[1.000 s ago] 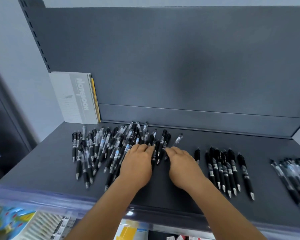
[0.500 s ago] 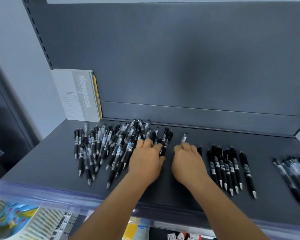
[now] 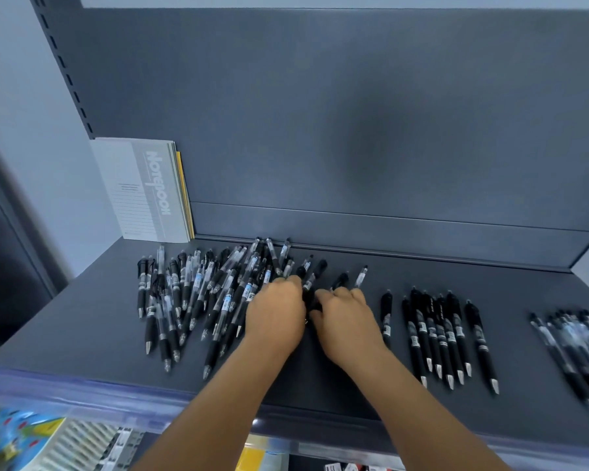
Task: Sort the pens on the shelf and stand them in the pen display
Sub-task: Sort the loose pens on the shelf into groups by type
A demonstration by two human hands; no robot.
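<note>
Dark grey shelf [image 3: 82, 321] with a tall grey back wall [image 3: 354, 113] fills the view. Far to the left of the two hands, a grey notebook [image 3: 143, 192] stands up against the back wall. Just left of the hands lies a big messy pile of pens [image 3: 198, 294], black ones and clear ones all mixed and crossing each other. The left hand [image 3: 275, 314] rests palm down on the right edge of that pile, fingers bent over the pens; I cannot tell if it has a grip on any pen. Right beside it, almost touching, the right hand [image 3: 346, 316] also lies palm down, fingers curled on a few loose black pens [image 3: 315, 277] between the two hands. Whether its grip is closed on one, I cannot tell. Just right of the hands, a neat row of black pens [image 3: 436, 331] lies side by side, tips toward the shelf's front edge. Farther right sits another bunch of pens [image 3: 572, 348], blurry at the edge.
</note>
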